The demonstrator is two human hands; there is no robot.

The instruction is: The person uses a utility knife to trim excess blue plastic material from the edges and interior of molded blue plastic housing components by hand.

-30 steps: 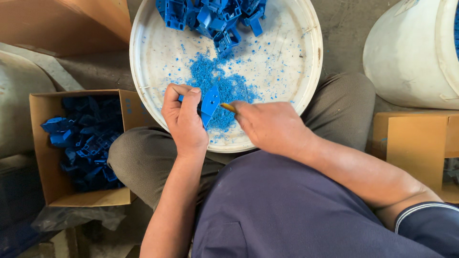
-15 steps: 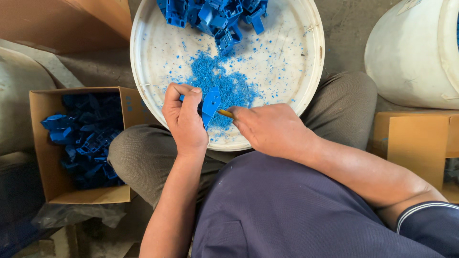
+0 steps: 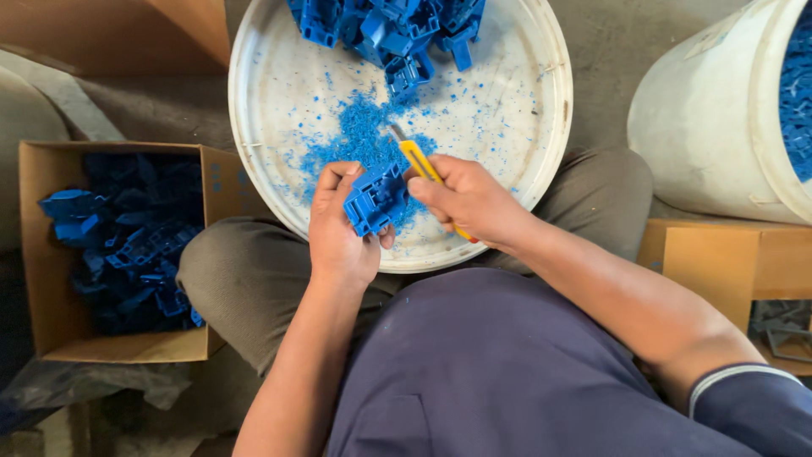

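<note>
Yellow knife raised, ridged blue part gripped

A small workshop or informal factory floor for finishing moulded plastic parts, seen from above a seated worker. A bare concrete floor lies underfoot. A round white tray on the worker's lap carries blue plastic parts at its far edge and blue shavings at its middle. A cardboard box to the left and a large white bucket to the right both hold more blue parts.
</note>
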